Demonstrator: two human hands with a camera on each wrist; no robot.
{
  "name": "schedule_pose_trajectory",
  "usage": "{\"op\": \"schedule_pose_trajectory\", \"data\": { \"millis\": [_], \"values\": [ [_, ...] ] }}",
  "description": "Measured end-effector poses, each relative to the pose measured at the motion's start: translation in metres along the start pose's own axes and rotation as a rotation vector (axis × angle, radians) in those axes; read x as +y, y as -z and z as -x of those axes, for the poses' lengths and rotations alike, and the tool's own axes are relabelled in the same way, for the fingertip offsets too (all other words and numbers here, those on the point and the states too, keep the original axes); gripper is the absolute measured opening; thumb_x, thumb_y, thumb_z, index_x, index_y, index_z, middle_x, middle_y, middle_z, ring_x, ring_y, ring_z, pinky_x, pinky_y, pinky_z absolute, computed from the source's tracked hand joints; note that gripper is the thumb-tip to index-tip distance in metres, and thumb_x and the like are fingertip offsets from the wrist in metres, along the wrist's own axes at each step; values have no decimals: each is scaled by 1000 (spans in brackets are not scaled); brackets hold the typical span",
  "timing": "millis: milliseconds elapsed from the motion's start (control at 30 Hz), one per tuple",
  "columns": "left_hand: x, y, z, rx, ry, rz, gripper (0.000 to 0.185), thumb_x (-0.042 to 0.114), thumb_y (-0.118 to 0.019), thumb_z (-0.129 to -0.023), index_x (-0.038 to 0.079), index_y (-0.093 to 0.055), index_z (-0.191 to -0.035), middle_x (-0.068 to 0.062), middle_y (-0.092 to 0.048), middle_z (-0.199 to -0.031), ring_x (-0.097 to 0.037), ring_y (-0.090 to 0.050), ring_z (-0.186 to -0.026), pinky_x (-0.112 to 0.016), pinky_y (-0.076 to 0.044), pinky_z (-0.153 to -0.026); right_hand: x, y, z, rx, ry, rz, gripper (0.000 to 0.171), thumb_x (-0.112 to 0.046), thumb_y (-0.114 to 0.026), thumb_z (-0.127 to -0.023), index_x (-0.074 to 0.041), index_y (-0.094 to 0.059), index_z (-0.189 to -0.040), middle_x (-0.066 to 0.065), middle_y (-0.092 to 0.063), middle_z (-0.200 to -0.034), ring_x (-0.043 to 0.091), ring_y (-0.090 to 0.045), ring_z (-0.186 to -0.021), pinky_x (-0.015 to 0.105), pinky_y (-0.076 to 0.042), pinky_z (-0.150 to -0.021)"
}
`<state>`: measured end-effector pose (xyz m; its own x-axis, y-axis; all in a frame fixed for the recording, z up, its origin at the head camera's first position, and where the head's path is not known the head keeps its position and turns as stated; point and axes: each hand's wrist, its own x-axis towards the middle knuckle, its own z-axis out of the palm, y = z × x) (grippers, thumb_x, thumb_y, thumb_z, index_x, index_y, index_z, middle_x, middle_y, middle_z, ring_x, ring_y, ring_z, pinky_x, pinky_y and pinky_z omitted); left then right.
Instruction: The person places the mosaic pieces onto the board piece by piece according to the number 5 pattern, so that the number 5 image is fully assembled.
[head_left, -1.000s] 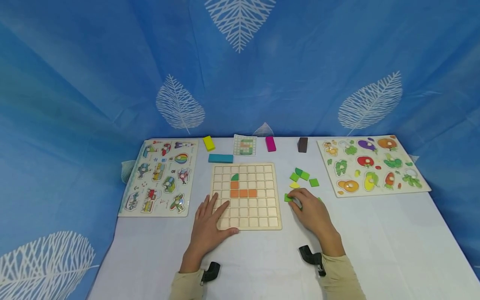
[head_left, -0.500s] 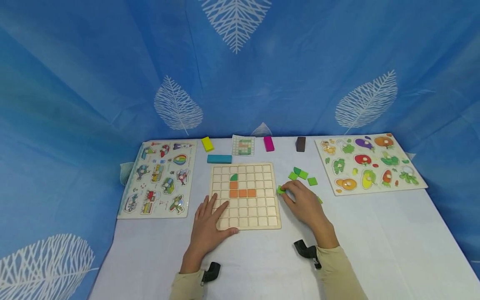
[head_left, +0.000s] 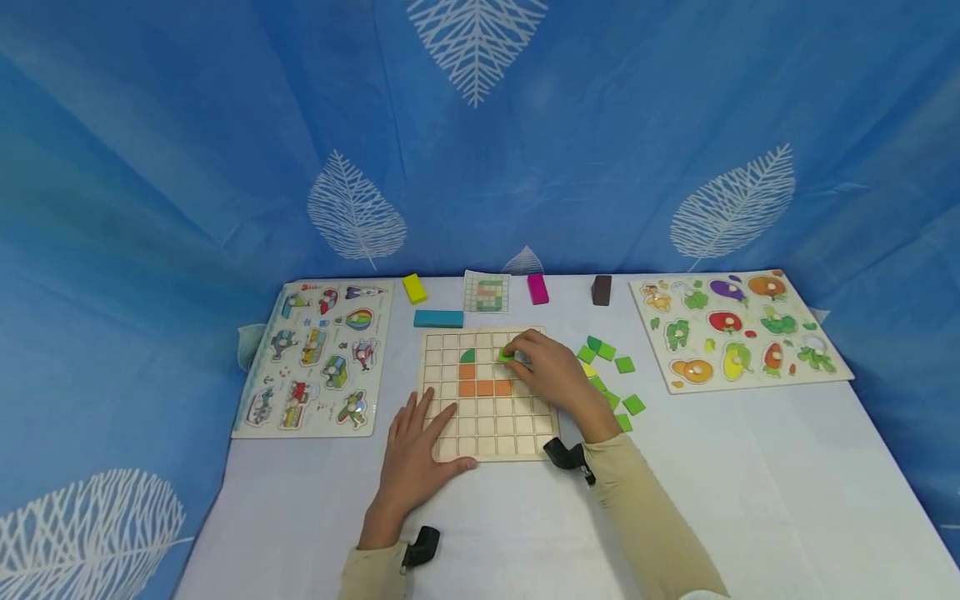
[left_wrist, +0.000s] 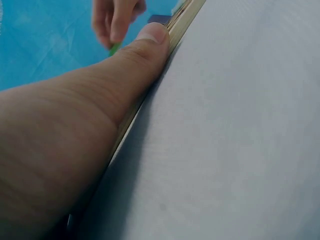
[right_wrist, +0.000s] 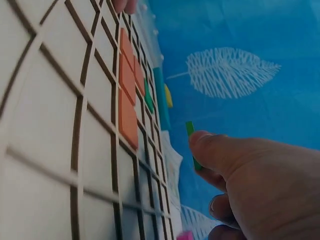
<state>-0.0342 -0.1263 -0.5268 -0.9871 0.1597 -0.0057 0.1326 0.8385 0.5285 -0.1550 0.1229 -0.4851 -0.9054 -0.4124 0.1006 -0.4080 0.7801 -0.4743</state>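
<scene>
A wooden grid board [head_left: 487, 425] lies mid-table, with orange square tiles [head_left: 486, 387] in an L shape and a dark green quarter-round tile [head_left: 468, 356] above them. My left hand [head_left: 420, 454] rests on the board's lower left, fingers spread and thumb along its front edge. Between thumb and fingers, my right hand [head_left: 555, 375] pinches a light green square tile [head_left: 506, 356] over the board's upper right part. In the right wrist view that green tile [right_wrist: 193, 145] is edge-on and apart from the grid.
Several loose green tiles [head_left: 633, 405] and a yellow one lie right of the board. Behind it are a pattern card [head_left: 487, 292] and blue [head_left: 438, 318], yellow [head_left: 415, 288], magenta [head_left: 537, 289] and dark [head_left: 602, 290] blocks. Picture puzzles flank it, vehicles [head_left: 311, 358] left, vegetables [head_left: 738, 329] right.
My right hand has picked up a green tile from the loose pieces and carried it left and away from me over the board. The left hand has stayed in place.
</scene>
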Motion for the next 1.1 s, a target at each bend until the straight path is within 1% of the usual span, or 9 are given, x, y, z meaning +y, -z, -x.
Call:
{"op": "schedule_pose_trajectory", "data": {
  "millis": [167, 367, 567, 700, 833, 933, 1100],
  "values": [
    [0, 2, -1, -12, 4, -11, 93, 68, -79, -73, 23, -53, -150, -12, -25, -169, -39, -15, -158, -60, -17, -126, -5, -13, -21, -67, 35, 24, 18, -27, -68, -100, -20, -75, -114, -1, -68, -120, 20, -69, -113, 42, -58, -97],
    [1, 3, -2, -1, -4, -1, 93, 67, -79, -73, 22, -54, -150, -13, -27, -169, -40, -16, -158, -62, -18, -124, -8, -19, -34, -96, 44, 26, 17, -26, -69, -99, -20, -76, -113, -1, -68, -120, 19, -68, -110, 41, -58, -96],
    [0, 2, -1, -10, 2, -8, 93, 69, -79, -72, 24, -53, -150, -12, -26, -169, -40, -15, -158, -61, -18, -125, -10, -21, -37, -141, 24, 20, 17, -26, -68, -100, -20, -76, -113, -3, -69, -120, 18, -68, -109, 39, -58, -96],
    [-1, 1, -1, -9, 3, -4, 93, 69, -79, -72, 24, -53, -150, -12, -26, -169, -40, -16, -158, -62, -18, -125, -12, -22, -38, -140, 20, 23, 16, -25, -68, -99, -20, -77, -112, -3, -70, -119, 18, -69, -109, 39, -58, -97],
    [-1, 1, 1, 2, -2, 8, 93, 69, -79, -72, 24, -54, -150, -12, -26, -169, -40, -16, -158, -61, -17, -125, -14, -24, -37, -146, 11, 48, 17, -26, -68, -100, -20, -77, -112, -4, -70, -121, 18, -69, -111, 39, -58, -97],
    [-1, 1, 1, 7, -7, 2, 93, 69, -79, -72, 24, -54, -150, -11, -27, -169, -39, -16, -158, -61, -18, -125, -14, -24, -36, -152, 16, 80, 16, -26, -67, -100, -22, -77, -112, -5, -70, -123, 18, -70, -111, 39, -59, -94],
    [-1, 1, 0, 12, -15, -1, 92, 69, -79, -73, 23, -54, -149, -12, -28, -169, -38, -16, -158, -61, -19, -124, -11, -20, -33, -173, 20, 111, 19, -27, -66, -101, -25, -77, -116, -6, -69, -131, 19, -68, -119, 41, -59, -95]
  ]
}}
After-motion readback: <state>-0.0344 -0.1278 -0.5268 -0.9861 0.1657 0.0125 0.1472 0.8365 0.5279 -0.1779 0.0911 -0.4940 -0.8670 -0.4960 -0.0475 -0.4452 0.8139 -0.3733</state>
